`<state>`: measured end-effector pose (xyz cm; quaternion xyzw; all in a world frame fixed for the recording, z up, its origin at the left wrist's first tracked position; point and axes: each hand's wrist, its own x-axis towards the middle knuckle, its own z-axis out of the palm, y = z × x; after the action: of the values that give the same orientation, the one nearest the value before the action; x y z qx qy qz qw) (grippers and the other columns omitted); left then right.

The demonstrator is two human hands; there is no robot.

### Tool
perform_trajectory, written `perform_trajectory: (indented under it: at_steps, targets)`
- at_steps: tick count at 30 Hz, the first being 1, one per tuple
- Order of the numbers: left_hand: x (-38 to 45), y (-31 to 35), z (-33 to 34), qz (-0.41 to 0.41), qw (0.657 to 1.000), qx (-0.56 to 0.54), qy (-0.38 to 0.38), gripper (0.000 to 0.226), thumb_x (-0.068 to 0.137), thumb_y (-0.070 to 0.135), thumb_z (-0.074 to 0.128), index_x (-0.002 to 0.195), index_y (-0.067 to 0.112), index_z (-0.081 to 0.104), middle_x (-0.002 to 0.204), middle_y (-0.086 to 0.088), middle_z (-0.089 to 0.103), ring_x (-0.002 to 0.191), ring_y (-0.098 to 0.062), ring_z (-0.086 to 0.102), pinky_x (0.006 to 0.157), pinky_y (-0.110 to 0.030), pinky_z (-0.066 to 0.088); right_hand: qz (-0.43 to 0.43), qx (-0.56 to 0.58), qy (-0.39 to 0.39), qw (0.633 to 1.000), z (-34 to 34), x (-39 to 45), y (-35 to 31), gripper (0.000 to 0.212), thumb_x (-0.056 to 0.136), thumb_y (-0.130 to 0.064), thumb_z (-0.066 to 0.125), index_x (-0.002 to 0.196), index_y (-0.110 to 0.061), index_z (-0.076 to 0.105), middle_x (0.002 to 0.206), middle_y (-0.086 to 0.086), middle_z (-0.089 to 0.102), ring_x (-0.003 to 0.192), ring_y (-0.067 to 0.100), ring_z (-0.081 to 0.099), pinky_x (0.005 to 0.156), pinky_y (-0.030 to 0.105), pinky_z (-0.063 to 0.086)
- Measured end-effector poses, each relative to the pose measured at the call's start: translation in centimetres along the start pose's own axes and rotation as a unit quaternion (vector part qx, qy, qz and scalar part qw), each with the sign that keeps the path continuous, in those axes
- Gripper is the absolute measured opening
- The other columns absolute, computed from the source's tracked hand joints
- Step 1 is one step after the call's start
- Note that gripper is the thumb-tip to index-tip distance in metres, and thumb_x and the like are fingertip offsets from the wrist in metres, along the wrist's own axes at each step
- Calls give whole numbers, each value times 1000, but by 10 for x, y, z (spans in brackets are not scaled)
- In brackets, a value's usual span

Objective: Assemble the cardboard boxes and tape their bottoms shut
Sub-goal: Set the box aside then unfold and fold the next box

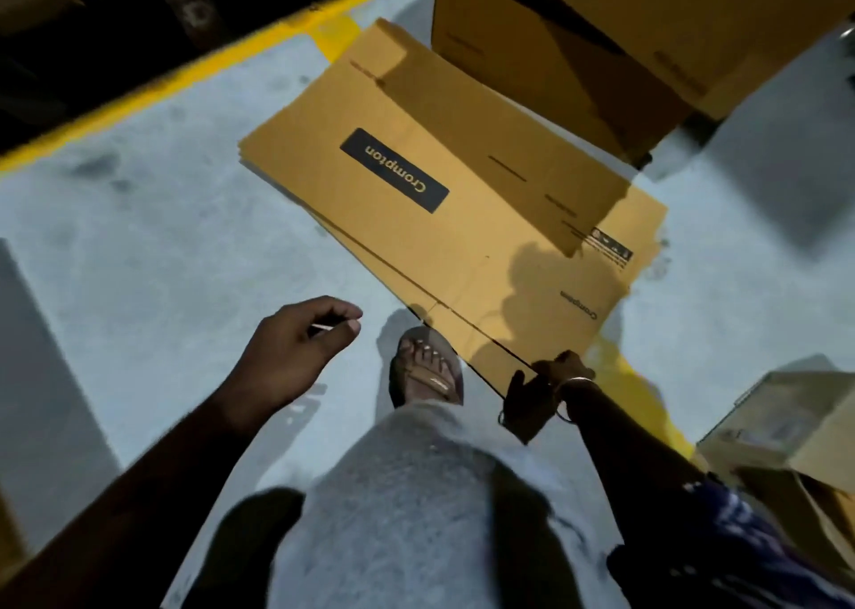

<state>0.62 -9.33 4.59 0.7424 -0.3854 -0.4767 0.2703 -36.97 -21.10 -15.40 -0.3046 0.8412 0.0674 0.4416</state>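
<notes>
From the head view we see our right hand point(546, 384) gripping the near corner of the flattened Crompton cardboard box point(444, 219) lying on the grey floor point(162, 247), while left of it our left hand point(296, 344) hovers loosely curled, pinching something thin we cannot identify.

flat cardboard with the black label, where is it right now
In the head view the flat cardboard lies on the grey floor at centre, in front of the sandalled foot. The right hand grips its near corner, and an upright box stands behind it.
</notes>
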Motion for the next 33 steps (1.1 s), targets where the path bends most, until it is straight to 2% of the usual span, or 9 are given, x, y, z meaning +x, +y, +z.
perform_trajectory:
  at_steps: [4,6,10,13,15,20,25,31,33]
  targets:
    - [7,6,12,3,1000,7,-23,12,97,32,72,108,30,78,105,11,76,94,-11,72,84,-31,54,55,190,49,979,-6,11,0,79,73,-32,88,136,-5,48,137,21,53,117,41,56,87,39,44]
    - [1,2,12,-3,1000,12,-22,13,97,33,72,109,29,78,106,12,76,95,-12,72,88,-36,54,83,283,48,954,-14,1,-1,85,61,-36,93,127,2,53,121,19,64,106,39,63,88,44,50]
    - [-26,-4,-4,-24,1000,-3,0,16,96,30,73,111,28,78,106,9,77,97,-16,73,95,-45,55,45,340,-15,939,-26,-41,-8,49,82,-32,85,109,1,62,81,9,64,82,30,63,76,35,49]
    - [-55,-3,-32,-33,999,-22,30,15,96,25,72,109,28,79,106,7,78,98,-17,74,94,-47,55,-32,389,-101,915,-33,-79,-23,25,88,-29,79,106,-13,72,86,0,76,76,21,70,61,27,54]
    - [-78,2,-54,-24,998,-28,43,14,94,31,72,107,33,78,108,6,78,98,-15,74,93,-48,55,-76,381,-137,911,-42,-115,-42,19,91,-29,75,105,-18,72,104,3,75,87,24,66,67,32,50]
    - [-146,16,-104,14,993,-53,107,50,70,67,72,110,37,77,114,5,77,101,-15,74,91,-46,54,-200,337,-222,893,-64,-235,-102,17,94,-17,70,102,-3,67,68,3,39,47,15,47,52,30,44]
    - [-212,-8,-138,39,981,-101,162,32,90,37,66,117,22,75,114,3,78,108,-21,73,91,-45,54,-332,213,-280,875,-53,-374,-168,12,96,-13,64,89,-4,64,52,3,59,52,19,67,51,24,52]
    - [-269,-43,-161,17,955,-181,234,21,103,23,58,115,18,74,111,-2,79,112,-28,71,92,-43,52,-392,90,-336,851,0,-524,-166,19,101,-8,48,84,-1,51,77,25,58,37,21,61,34,20,47]
    - [-279,-42,-166,34,945,-195,260,20,105,20,57,115,16,74,112,-5,79,109,-27,71,88,-41,52,-399,53,-344,848,33,-549,-151,15,99,-9,48,89,1,54,79,26,59,46,26,62,40,26,52]
